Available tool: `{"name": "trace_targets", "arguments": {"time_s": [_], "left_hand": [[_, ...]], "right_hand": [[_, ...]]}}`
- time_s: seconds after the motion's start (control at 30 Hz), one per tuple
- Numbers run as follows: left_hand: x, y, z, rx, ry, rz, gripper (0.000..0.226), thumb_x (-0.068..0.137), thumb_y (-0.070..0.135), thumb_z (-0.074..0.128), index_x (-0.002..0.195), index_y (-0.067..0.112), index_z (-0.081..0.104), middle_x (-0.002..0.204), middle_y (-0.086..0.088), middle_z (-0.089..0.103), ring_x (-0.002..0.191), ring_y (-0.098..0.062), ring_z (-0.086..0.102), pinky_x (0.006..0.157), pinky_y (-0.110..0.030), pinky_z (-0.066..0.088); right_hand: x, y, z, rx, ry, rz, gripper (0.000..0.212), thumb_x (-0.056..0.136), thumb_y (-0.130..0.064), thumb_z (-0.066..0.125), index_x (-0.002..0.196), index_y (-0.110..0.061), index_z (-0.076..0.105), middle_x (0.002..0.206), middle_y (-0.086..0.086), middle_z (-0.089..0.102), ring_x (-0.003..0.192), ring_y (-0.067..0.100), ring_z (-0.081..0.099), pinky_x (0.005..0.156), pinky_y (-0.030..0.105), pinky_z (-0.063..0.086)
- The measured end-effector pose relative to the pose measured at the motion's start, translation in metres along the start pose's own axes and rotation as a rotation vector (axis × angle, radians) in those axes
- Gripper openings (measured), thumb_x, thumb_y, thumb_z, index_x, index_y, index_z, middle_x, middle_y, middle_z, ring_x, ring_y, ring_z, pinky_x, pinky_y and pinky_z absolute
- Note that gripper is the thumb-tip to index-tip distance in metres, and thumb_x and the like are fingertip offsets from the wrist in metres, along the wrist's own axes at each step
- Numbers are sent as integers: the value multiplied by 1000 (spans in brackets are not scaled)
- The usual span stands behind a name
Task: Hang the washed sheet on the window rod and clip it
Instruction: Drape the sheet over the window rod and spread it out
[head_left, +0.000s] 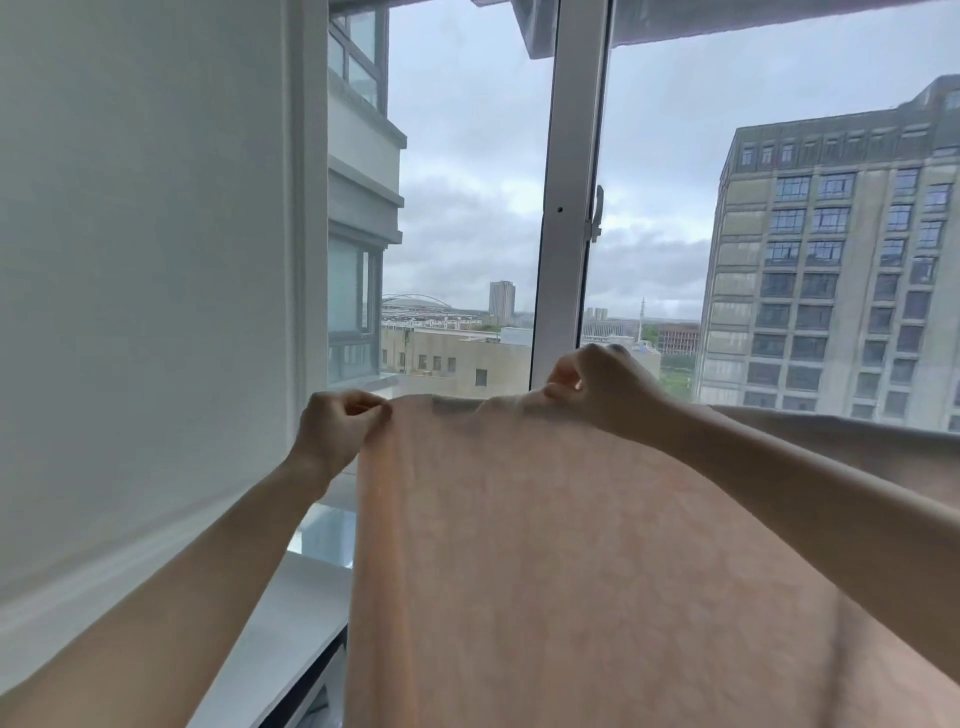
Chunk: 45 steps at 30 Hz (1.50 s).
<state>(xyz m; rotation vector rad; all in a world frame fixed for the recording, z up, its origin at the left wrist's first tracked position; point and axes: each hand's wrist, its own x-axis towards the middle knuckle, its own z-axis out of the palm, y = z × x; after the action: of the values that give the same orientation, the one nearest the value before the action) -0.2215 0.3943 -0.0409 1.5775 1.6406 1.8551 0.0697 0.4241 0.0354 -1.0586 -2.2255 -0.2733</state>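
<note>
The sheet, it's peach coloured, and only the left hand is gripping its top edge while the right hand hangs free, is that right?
Not quite. In the head view both hands grip the peach sheet at its top edge: the left hand pinches the left corner, and the right hand holds the edge further along, not hanging free.

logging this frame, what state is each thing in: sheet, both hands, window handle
sheet: held up by its top edge, hanging down
left hand: pinching the sheet's left corner
right hand: gripping the sheet's top edge
window handle: pointing up and down
</note>
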Motion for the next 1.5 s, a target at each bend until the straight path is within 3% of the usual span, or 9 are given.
{"name": "trace_targets", "arguments": {"time_s": [0.13,0.23,0.47,0.67,0.8,1.0,1.13,1.27,1.5], "left_hand": [[1,-2,-2,-23,47,-45,7,86,13,70,80,16,71,77,-2,68,73,-15,60,69,-24,47],[1,6,5,-21,52,-25,6,90,15,66,87,12,71,80,0,67,74,-11,59,65,-21,45],[5,35,30,9,34,71,12,92,20,63,95,11,70,84,1,67,80,-12,61,65,-19,47],[5,39,45,152,-43,153,12,92,12,61,99,7,70,86,-1,67,75,-8,60,67,-21,53],[-8,44,64,318,-9,366,13,91,10,62,97,8,74,91,-3,66,76,-11,57,73,-18,49],[-34,46,94,660,-21,790,26,95,22,56,115,9,68,106,-6,70,105,-27,58,95,-44,47],[-49,60,115,689,-112,817,36,95,32,55,130,26,56,121,4,65,105,-23,62,89,-44,45],[-49,65,122,729,-72,792,30,96,44,46,121,33,59,111,9,66,93,-22,64,81,-42,45],[-51,64,121,710,-9,824,27,94,34,54,116,24,66,101,6,71,86,-19,67,77,-36,47]], "right_hand": [[-8,19,-15,-3,-57,58,17,86,-28,68,86,-12,74,82,1,70,74,14,63,69,25,46],[-15,28,-20,16,-94,101,22,89,-25,66,79,-6,72,73,9,68,68,18,59,61,27,41],[-25,26,-20,-45,167,75,20,94,-23,58,82,-9,68,72,4,64,68,23,60,68,34,51],[-41,53,-29,-23,146,93,17,94,-19,59,86,-9,69,76,7,67,70,21,62,67,29,46],[-45,58,-28,2,189,114,21,95,-21,55,83,-7,67,75,8,66,70,24,61,67,35,50],[-50,61,-33,21,192,106,19,95,-20,56,86,-8,67,80,8,67,74,21,61,71,33,50],[-54,61,-36,-6,158,79,20,95,-23,56,87,-9,68,78,6,67,71,21,62,71,38,54],[-62,65,-45,-48,110,61,23,97,-21,49,92,-11,68,84,5,69,72,20,64,71,39,55],[-74,92,-71,-200,-17,162,23,85,-25,49,75,-14,67,73,3,69,64,20,64,62,42,57]]}}
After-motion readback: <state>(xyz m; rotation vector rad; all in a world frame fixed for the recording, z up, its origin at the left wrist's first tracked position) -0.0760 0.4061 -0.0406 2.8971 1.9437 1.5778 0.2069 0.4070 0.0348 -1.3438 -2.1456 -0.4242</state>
